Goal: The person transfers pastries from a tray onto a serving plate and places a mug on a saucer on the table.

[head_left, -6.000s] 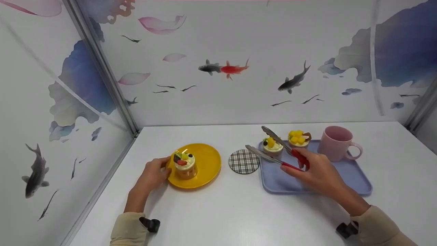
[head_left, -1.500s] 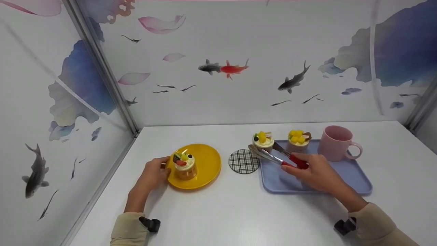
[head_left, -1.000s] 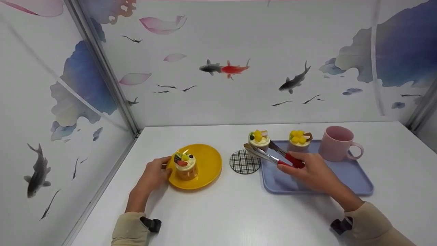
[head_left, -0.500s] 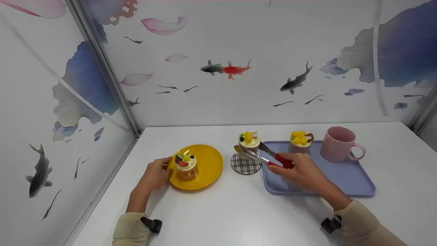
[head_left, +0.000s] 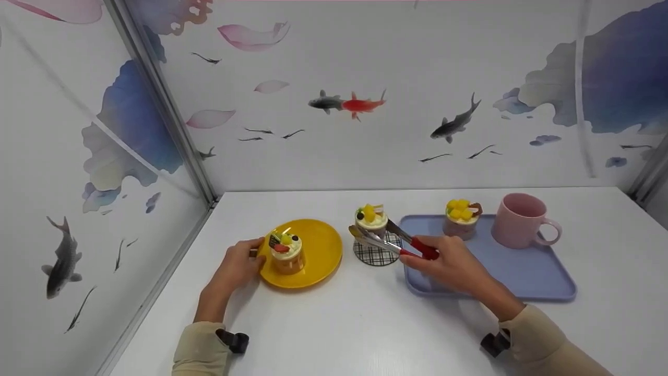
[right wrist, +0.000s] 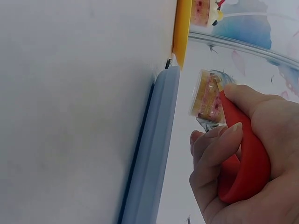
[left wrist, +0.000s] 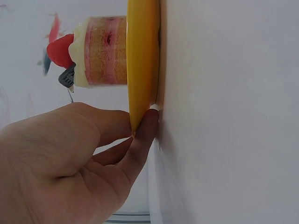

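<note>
My left hand [head_left: 241, 269] pinches the left rim of a yellow plate [head_left: 321, 256], thumb on top and fingers beneath, as the left wrist view shows. On that plate stands a cream-topped cake cup [head_left: 287, 253] with a strawberry piece. My right hand [head_left: 451, 263] grips red-handled metal tongs [head_left: 383, 243]. Between the tong arms is a second cake cup [head_left: 371, 216], topped with yellow fruit and a dark berry. In the right wrist view this cake cup [right wrist: 208, 96] hangs clear of the tray's level. Below it in the head view lies a round plaid coaster [head_left: 377, 255], partly covered.
A lavender tray [head_left: 501, 277] sits on the right of the white table [head_left: 334, 324]. It carries another fruit-topped cake cup [head_left: 461, 219] and a pink mug [head_left: 517, 222]. Printed wall panels [head_left: 365, 156] stand behind and at the left.
Six seconds ago the tongs were spread around the cup on the tray. They closed on it, lifted it, and brought it left over the coaster. The left hand keeps its place at the plate.
</note>
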Available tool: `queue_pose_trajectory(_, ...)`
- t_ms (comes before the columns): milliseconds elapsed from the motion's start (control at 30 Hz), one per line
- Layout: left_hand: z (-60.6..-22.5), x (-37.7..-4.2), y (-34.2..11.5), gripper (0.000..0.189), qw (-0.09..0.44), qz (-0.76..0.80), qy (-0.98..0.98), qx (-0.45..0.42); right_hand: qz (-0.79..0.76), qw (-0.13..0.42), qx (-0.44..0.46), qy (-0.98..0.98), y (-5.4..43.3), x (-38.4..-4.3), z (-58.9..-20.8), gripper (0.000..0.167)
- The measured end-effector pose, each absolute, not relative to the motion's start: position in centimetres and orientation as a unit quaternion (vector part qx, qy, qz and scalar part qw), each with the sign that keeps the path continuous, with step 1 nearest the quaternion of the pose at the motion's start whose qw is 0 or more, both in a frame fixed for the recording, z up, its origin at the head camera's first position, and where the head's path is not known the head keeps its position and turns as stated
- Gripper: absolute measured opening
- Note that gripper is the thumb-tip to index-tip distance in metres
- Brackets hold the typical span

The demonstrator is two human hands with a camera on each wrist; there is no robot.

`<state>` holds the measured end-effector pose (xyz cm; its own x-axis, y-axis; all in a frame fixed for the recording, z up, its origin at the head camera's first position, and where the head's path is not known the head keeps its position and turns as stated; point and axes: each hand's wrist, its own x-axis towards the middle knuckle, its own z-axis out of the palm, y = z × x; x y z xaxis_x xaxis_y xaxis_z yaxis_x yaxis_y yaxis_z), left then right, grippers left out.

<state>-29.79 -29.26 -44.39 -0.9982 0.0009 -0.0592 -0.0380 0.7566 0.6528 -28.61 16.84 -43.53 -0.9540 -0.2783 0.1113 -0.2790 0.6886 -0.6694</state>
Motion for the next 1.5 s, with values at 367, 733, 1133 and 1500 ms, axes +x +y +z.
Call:
queue_pose_trajectory(367,-44.4,-29.7,-29.2,0.056,0.031,0.352,0.936,-0.005,0.381,0.006,0.174,-0.908,15.1,-28.6,-43.8,0.061)
queue_pose_trajectory(733,-44.4,-29.8,-29.3,0.054,0.029,0.352,0.936,-0.005,0.384,-0.003,0.181,-0.906,13.4,-28.8,-43.9,0.06)
queue_pose_trajectory(1133,-44.2,-29.7,-29.4,0.055,0.023,0.348,0.937,-0.003,0.396,-0.019,0.205,-0.895,11.7,-29.1,-44.2,0.053)
queue_pose_trajectory(1500,-44.3,-29.8,-29.2,0.055,0.027,0.348,0.937,-0.009,0.406,-0.034,0.217,-0.887,10.1,-29.2,-44.4,0.051)
